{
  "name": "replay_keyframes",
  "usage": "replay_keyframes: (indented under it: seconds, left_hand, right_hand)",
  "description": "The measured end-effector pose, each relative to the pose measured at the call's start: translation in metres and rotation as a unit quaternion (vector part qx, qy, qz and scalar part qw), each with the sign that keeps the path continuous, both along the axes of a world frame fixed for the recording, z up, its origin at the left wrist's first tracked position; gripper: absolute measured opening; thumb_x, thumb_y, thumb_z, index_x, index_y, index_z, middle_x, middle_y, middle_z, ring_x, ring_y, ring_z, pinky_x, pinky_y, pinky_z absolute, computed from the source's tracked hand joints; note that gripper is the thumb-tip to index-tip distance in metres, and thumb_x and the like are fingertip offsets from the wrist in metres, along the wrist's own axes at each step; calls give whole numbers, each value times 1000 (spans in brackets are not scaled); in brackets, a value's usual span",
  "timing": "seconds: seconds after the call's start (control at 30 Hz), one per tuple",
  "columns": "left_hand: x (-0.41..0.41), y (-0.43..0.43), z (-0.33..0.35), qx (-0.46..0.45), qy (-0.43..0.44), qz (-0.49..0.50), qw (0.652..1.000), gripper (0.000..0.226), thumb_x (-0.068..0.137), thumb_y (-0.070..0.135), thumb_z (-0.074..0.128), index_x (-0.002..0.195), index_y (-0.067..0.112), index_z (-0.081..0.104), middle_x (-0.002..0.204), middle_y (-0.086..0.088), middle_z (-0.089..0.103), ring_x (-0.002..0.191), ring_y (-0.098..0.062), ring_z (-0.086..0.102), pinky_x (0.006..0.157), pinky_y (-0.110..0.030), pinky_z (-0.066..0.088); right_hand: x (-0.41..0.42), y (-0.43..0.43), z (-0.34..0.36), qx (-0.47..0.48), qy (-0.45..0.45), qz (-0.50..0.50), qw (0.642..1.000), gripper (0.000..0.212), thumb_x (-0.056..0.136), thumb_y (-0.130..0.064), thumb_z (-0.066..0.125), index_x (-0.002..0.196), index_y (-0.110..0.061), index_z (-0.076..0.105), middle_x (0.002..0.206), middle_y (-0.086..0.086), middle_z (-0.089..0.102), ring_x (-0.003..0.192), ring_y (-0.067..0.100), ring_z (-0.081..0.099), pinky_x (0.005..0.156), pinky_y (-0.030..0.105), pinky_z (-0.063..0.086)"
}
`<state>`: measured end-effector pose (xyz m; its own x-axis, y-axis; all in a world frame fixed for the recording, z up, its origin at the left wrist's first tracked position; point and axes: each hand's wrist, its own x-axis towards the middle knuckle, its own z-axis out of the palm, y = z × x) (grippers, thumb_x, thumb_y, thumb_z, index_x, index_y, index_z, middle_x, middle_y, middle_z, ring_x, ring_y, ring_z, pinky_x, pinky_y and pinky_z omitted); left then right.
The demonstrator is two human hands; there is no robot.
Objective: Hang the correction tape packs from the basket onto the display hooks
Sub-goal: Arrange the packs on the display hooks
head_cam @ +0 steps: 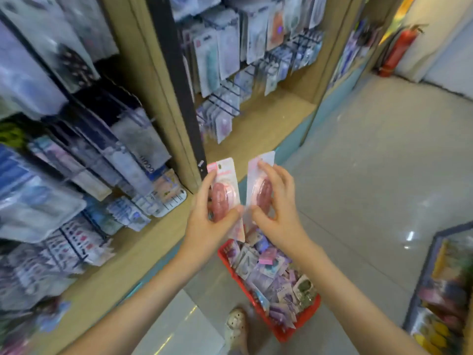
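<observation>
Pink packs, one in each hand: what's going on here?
A person is stocking a shop display. The left hand holds a pink pack, the right hand a second pink pack, both above a red basket of more packs on the floor. Neither is on the display hooks yet.

Counts in a shop aisle.
Two pink blister-carded correction tape packs (225, 194) (256, 187), two bare hands (207, 222) (280, 212) and one red plastic basket (294, 327) were seen.
</observation>
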<state>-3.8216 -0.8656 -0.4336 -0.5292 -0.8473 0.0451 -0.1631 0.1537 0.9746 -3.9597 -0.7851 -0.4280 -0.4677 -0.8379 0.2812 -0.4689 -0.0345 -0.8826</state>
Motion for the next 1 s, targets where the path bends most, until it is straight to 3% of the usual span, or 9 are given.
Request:
replay_keyframes:
  seconds: [0.17,0.3,0.37,0.43,0.53,0.63,0.73,0.87,1.0]
  left_hand:
    - [114,32,99,-89,-8,107,990,89,70,60,72,147,44,30,129,1,47,117,-14,53,100,-35,47]
    - [203,56,183,-164,-11,196,967,88,77,52,72,150,35,25,127,9,37,126,-8,42,110,-33,37]
    - [247,62,221,-209,-13,225,952,85,81,43,72,148,42,20,123,9,34,113,17,38,102,-13,33]
    - [284,62,256,-254,-25,263,930,83,83,34,74,145,45,19,120,2,36,97,33,32,86,7,24]
    - [346,60,313,-312,-31,317,895,87,83,28,75,150,36,20,119,-6,38,91,37,27,80,11,19]
    - [409,50,364,-378,-41,361,852,88,83,31,74,152,33,20,118,-8,38,92,36,26,82,10,18]
    - [475,40,411,-426,-37,390,816,88,83,31,74,153,34,21,122,-3,36,96,31,30,81,12,17]
    - [561,25,468,-473,-41,426,770,89,84,35,73,153,37,18,120,-2,33,100,-5,41,82,11,20]
    - [623,9,508,-516,-50,440,733,88,84,33,72,154,34,18,123,-5,34,104,-5,41,82,11,20]
  right_hand:
    - [99,0,107,-77,75,131,986,79,78,-10,60,142,-37,21,131,5,24,117,-18,26,100,1,20]
    - [181,-3,186,-114,111,176,971,78,82,-24,58,144,-43,16,138,4,23,118,3,32,103,22,35]
    - [222,-9,225,-131,127,205,962,76,82,-26,57,142,-47,16,141,3,18,125,13,29,109,23,29]
    - [257,-16,263,-166,149,220,950,74,80,-26,56,141,-45,17,136,0,17,118,5,26,104,5,18]
    - [318,-27,321,-218,188,242,927,75,79,-25,55,147,-35,23,132,-2,18,112,3,28,100,1,18]
    - [377,-42,379,-277,218,230,907,78,76,-26,55,147,-35,23,137,6,22,126,20,31,113,17,18]
    - [437,-60,433,-356,238,212,878,79,75,-23,57,149,-28,29,135,7,26,115,16,34,110,15,23]
    - [514,-90,492,-383,229,205,871,79,78,-29,54,151,-36,23,142,10,22,124,25,34,112,38,31]
    - [571,-121,532,-375,221,195,879,78,78,-33,52,151,-36,24,140,9,24,127,27,32,112,32,27]
